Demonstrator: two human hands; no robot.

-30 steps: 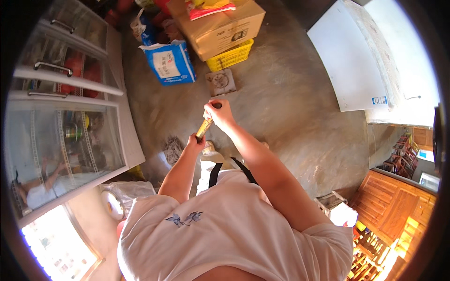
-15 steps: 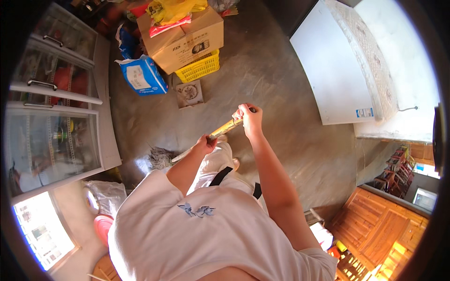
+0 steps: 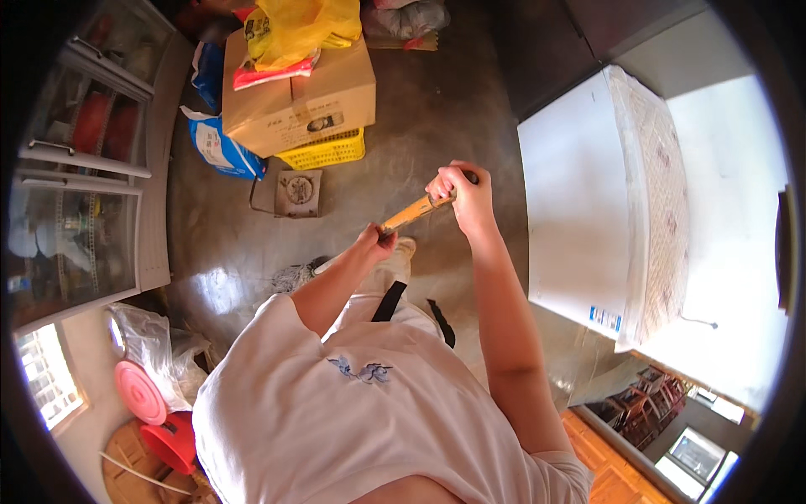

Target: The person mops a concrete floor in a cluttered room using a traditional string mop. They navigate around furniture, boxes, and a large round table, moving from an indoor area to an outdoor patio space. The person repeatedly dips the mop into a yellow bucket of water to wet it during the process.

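— wooden handle (image 3: 413,213), orange-tan, that's what i see both hands on. it slants down to the mop head (image 3: 294,275) on the floor (image 3: 437,109).

— how are the hands set?

— right hand (image 3: 460,186) is wrapped tight round the top end, left hand (image 3: 375,242) is clenched lower on the same handle. mop head lies grey and stringy just left of my legs.

— what's around?

— cardboard box (image 3: 298,97) on a yellow crate (image 3: 329,151) up ahead, yellow bag (image 3: 302,25) on top, blue sack (image 3: 220,151) beside it. white freezer (image 3: 579,202) on my right, glass cabinet (image 3: 75,193) on my left.
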